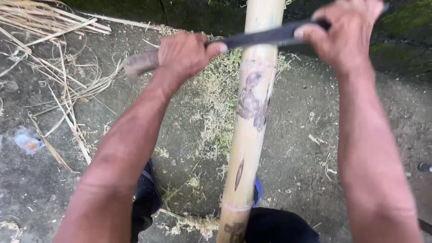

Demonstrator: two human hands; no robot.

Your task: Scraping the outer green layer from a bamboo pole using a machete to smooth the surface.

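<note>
- Head view looks down on a thick pale-yellow bamboo pole (252, 130) with dark grey blotches, running from between the person's knees at the bottom edge up and out of the top of the picture.
- Across the bamboo pole, near its upper end, lies a long dark flat metal blade (265, 36), touching the pole's surface and tilted slightly upward to the right.
- Left of the pole, the left hand (184, 56) has its fingers curled tight around the blade's worn wooden handle (139, 63), whose end sticks out past the fist.
- Right of the pole, the right hand (344, 31) grips the far end of the blade, fingers wrapped over it and thumb pressed along its edge.
- Fine greenish-yellow shavings (220, 103) lie scattered just left of the pole on the grey concrete ground (297, 135).
- Well to the left of the pole, dry straw-coloured bamboo strips (54, 54) lie in a loose heap.
</note>
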